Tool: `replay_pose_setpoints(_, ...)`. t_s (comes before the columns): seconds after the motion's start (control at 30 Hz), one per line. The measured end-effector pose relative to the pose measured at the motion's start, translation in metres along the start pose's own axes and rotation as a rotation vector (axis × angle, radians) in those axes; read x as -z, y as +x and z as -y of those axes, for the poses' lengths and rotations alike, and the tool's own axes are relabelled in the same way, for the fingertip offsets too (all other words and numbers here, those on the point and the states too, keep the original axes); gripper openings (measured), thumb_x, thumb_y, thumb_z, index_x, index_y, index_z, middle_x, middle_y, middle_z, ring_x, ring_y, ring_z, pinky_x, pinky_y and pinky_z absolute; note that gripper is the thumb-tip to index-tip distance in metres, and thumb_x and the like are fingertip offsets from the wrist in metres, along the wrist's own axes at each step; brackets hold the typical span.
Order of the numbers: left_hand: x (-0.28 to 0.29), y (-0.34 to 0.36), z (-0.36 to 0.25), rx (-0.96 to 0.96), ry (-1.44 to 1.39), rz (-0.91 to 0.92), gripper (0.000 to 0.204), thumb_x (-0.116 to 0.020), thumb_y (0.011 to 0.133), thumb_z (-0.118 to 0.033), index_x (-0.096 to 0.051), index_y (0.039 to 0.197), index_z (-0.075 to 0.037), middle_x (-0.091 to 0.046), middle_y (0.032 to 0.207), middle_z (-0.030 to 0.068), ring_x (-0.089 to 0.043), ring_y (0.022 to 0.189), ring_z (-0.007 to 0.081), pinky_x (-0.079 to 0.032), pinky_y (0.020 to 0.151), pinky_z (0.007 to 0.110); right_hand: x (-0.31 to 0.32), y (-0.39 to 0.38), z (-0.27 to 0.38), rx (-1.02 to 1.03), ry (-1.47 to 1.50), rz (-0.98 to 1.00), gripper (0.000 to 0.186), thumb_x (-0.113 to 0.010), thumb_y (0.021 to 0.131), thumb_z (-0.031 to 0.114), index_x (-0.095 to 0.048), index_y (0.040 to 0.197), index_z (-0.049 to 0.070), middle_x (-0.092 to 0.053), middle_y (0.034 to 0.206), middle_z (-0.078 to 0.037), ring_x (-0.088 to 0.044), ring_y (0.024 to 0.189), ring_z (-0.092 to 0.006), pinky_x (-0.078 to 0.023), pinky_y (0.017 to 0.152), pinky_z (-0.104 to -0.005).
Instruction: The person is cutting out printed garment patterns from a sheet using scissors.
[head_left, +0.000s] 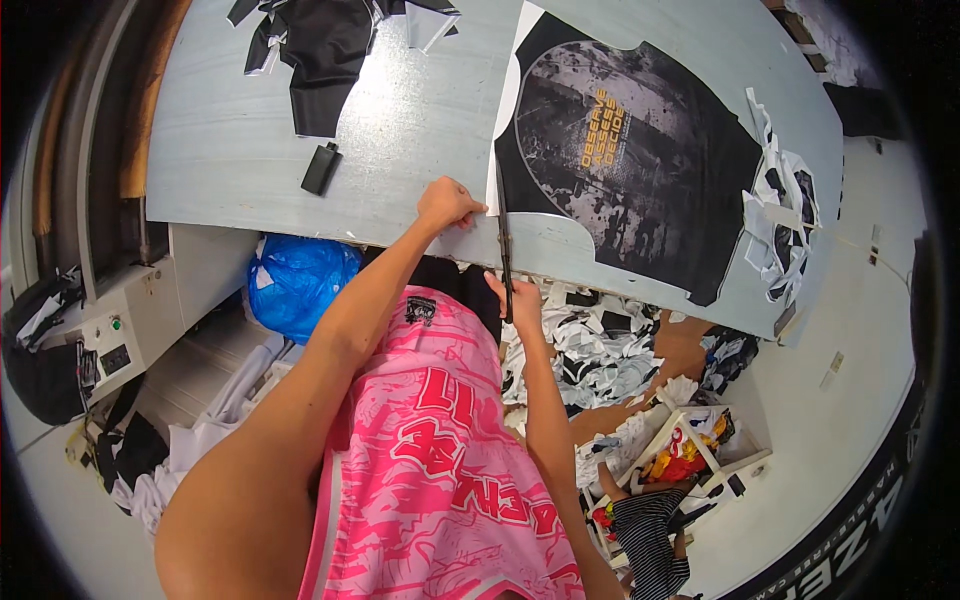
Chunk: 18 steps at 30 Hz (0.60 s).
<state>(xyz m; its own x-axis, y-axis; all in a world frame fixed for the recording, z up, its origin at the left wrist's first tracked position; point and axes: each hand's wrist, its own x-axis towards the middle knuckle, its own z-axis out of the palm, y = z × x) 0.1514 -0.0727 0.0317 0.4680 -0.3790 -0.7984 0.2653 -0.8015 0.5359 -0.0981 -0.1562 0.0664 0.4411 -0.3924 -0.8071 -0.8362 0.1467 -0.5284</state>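
Observation:
My right hand [520, 305] grips black scissors [504, 240] at the table's near edge. Their blades point away from me along the left side of a black printed shirt panel [690, 150]. The panel lies flat, with a grey patterned circle and yellow lettering on it. A narrow white margin [491, 185] runs beside the blades. My left hand [449, 204] is closed, its fingertips at the lower end of that margin, seeming to pinch it. Whether the blades are parted is hard to make out.
On the grey table [230, 120] lie a small black bottle-like object [321, 168], black fabric pieces [325, 60] and, at the right, white and black offcuts [785, 215]. Below are a blue bag [300, 285], heaped scraps [585, 345] and a person in stripes [648, 540].

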Motion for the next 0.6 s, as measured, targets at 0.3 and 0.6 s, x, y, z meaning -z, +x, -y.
replay_pose_setpoints(0.3,0.002,-0.001,-0.003,0.041,-0.019,0.025,0.03,-0.088,0.082,-0.028,-0.075,0.071,-0.004,-0.073,0.064,0.0062,-0.07,0.054,0.0133,-0.053,0.05,0.028,-0.002,0.025,0.017,0.004,0.154,0.058,0.058,-0.083,0.085,0.056,-0.058,0.063,0.009,-0.051,0.055,0.002,-0.05,0.047,-0.01,-0.041,0.047,-0.0264)
replay_pose_setpoints(0.6,0.001,0.002,0.0,0.022,-0.026,0.025,0.03,-0.087,0.083,-0.03,-0.075,0.071,-0.005,-0.073,0.064,0.0054,-0.07,0.054,0.0133,-0.054,0.052,0.029,-0.015,0.025,0.031,0.057,0.063,-0.056,0.058,-0.082,0.088,0.053,-0.057,0.059,0.009,-0.051,0.052,0.0,-0.049,0.043,-0.0112,-0.039,0.044,-0.0268)
